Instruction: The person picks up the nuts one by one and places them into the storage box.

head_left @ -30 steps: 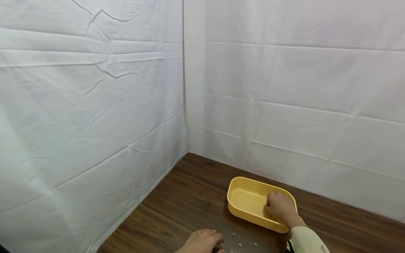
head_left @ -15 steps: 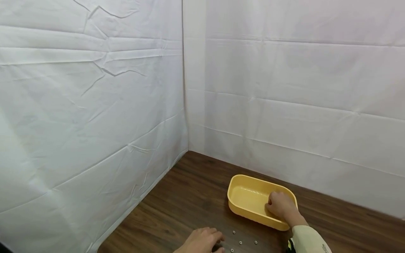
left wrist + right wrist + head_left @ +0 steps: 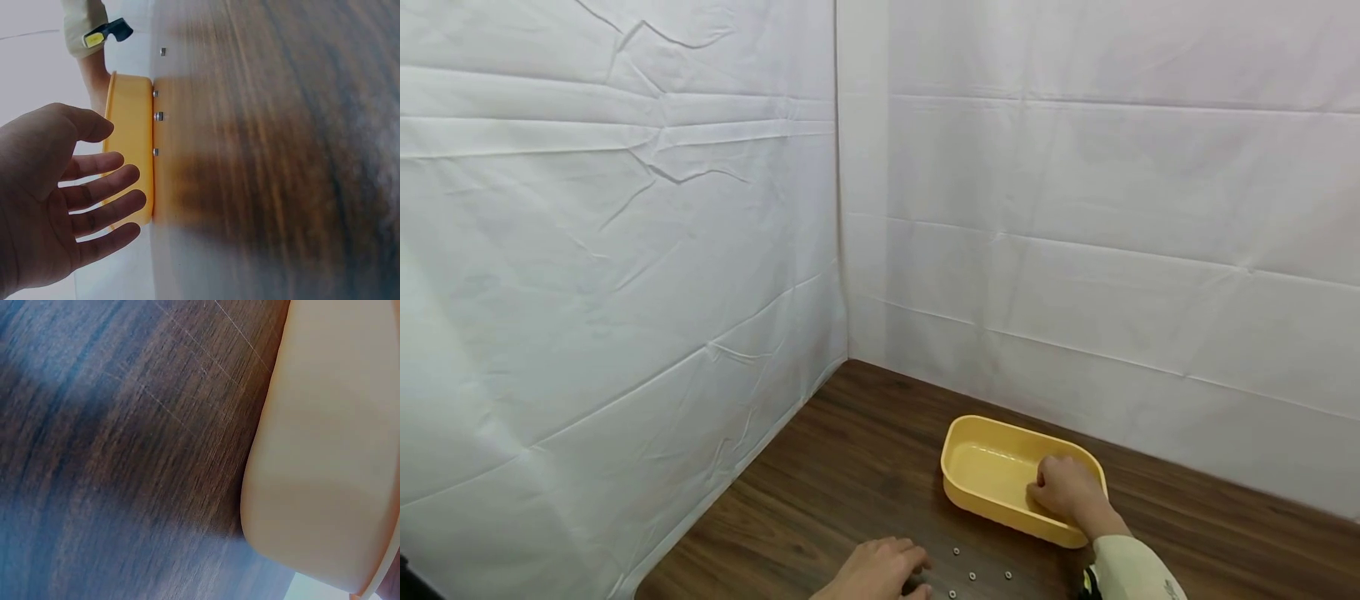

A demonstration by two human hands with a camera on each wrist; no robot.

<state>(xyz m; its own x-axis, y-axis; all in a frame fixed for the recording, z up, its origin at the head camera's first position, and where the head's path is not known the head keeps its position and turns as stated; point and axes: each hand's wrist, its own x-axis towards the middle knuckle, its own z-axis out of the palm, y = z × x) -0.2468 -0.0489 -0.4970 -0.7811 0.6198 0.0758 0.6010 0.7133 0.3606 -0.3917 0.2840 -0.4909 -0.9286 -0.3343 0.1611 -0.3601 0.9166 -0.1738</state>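
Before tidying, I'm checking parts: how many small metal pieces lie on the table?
4, in front of the yellow tray: far piece, middle piece, right piece, near piece by the head view's bottom edge. The left hand may hide others.

A yellow rounded-rectangular tray [image 3: 985, 472] sits at the lower right on a dark wood-grain table [image 3: 820, 467]. The right hand [image 3: 1067, 490], in a pale sleeve [image 3: 1133, 568], reaches into its right end, fingers curled, fingertips hidden. Four small nuts [image 3: 972, 576] lie at the bottom, near the left hand [image 3: 876, 571]. Creased white sheeting [image 3: 1075, 192] fills the upper frame.
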